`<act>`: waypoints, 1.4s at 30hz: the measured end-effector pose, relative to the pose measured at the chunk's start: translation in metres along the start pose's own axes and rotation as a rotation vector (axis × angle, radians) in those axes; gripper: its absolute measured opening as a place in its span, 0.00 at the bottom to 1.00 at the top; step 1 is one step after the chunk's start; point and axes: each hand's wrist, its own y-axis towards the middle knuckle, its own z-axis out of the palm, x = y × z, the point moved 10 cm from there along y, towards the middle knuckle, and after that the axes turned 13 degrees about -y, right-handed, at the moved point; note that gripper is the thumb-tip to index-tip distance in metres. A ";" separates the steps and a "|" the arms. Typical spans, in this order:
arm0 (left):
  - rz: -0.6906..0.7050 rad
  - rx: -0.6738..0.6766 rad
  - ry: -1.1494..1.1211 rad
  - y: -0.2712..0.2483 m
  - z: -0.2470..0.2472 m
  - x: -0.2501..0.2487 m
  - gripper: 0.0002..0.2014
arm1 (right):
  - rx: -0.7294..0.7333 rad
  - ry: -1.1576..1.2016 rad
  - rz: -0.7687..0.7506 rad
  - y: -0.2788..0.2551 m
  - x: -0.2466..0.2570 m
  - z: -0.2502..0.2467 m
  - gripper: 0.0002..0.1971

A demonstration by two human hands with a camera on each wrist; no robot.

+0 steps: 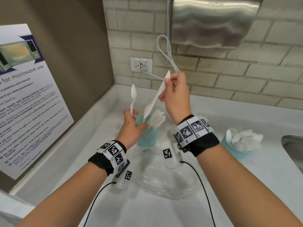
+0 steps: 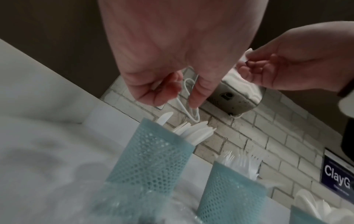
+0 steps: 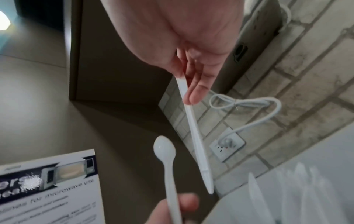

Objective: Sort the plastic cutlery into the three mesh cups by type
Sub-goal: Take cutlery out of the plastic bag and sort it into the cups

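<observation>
My right hand [image 1: 164, 89] pinches a white plastic knife [image 1: 155, 99] by its handle. The knife slants down, its blade tip just above a teal mesh cup [image 1: 148, 136] that holds several knives. My left hand [image 1: 136, 117] holds a white spoon [image 1: 133, 95] upright by its handle between thumb and finger, and its other fingers reach to that cup's rim. In the right wrist view the knife [image 3: 195, 136] and the spoon [image 3: 166, 159] stand side by side. A second cup [image 2: 228, 194] holds forks, and a third cup [image 1: 236, 148] at the right holds spoons.
A crumpled clear plastic bag [image 1: 164, 182] lies on the white counter in front of the cups. A steel sink [image 1: 293, 149] sits at the far right. On the brick wall behind are a socket [image 1: 141, 64] with a looped cable and a hand dryer [image 1: 213, 22]. A microwave poster [image 1: 24, 95] hangs on the left.
</observation>
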 end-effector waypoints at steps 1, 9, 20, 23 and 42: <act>0.000 -0.021 0.047 -0.003 -0.004 0.002 0.18 | -0.025 -0.037 -0.040 0.003 0.003 -0.004 0.07; 0.046 0.039 0.366 -0.031 0.009 0.007 0.12 | 0.217 -0.146 0.066 -0.038 -0.044 0.035 0.22; 0.165 0.158 0.871 -0.055 0.028 0.020 0.17 | 0.257 0.059 0.140 -0.081 -0.060 -0.004 0.19; -0.111 0.181 1.010 -0.059 0.003 0.052 0.14 | 0.137 -0.020 0.126 -0.076 -0.079 -0.048 0.20; -0.176 0.172 0.691 -0.092 0.047 0.044 0.08 | 0.078 -1.075 0.346 -0.079 -0.171 -0.182 0.24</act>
